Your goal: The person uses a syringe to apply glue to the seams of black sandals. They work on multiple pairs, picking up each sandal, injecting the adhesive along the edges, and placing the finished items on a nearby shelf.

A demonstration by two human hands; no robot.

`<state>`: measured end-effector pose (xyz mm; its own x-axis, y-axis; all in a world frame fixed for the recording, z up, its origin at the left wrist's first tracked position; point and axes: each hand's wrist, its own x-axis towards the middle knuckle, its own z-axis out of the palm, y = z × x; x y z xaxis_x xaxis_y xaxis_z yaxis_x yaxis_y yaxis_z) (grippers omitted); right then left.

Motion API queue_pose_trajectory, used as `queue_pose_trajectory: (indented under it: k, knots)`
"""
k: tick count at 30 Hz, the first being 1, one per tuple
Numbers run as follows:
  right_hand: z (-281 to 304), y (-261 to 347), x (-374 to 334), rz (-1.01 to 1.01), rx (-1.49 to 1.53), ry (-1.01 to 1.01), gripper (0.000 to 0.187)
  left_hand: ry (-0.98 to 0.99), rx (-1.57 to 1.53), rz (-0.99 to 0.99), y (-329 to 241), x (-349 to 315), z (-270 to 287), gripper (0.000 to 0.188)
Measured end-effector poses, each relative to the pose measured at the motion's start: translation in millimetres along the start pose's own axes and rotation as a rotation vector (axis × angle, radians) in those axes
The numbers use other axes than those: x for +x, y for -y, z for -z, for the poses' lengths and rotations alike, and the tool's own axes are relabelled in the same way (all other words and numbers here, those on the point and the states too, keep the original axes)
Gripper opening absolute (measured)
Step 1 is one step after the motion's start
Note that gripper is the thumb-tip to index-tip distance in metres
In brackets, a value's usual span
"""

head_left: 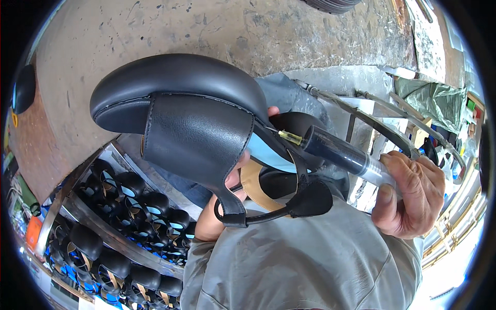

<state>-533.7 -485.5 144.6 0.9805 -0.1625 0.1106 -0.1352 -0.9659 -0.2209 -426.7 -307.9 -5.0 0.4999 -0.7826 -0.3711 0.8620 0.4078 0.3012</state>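
Note:
A black platform sandal point(199, 132) with a light blue inner patch and tan strap lining is held up in front of me, tilted on its side. My left hand point(235, 178) grips it from behind and below; the sandal hides most of that hand, and one fingertip shows past the sole's edge. My right hand point(411, 194) is closed round the clear end of a syringe point(336, 150) filled with dark liquid. Its yellow needle hub point(290, 137) points left. The needle tip is at the seam between the upper and the thick sole, and contact is hard to make out.
A stained worktable point(206, 28) spreads across the top, with a dark sole at its far edge. Racks of similar black sandals point(129, 206) stand at lower left. Metal rails point(372, 116) and a green plastic bag point(434, 103) are at the right. Another black shoe point(23, 90) lies far left.

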Motion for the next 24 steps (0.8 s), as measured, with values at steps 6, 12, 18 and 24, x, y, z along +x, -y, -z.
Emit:
queue_pose_trajectory:
  k: [6, 12, 18, 24]
  knots:
    - [3, 0, -5, -0.014, 0.006, 0.034, 0.021, 0.032, 0.009, -0.038, -2, -2, 0, 0.037]
    - [7, 5, -12, -0.056, -0.035, 0.058, 0.021, 0.097, -0.092, -0.079, 8, 3, 8, 0.036]
    - [11, 7, -14, -0.065, -0.041, 0.087, 0.021, 0.038, 0.009, -0.124, 8, 2, -1, 0.038]
    - [16, 5, -15, -0.043, -0.034, 0.118, 0.021, 0.066, 0.023, -0.144, 6, 0, 2, 0.038]
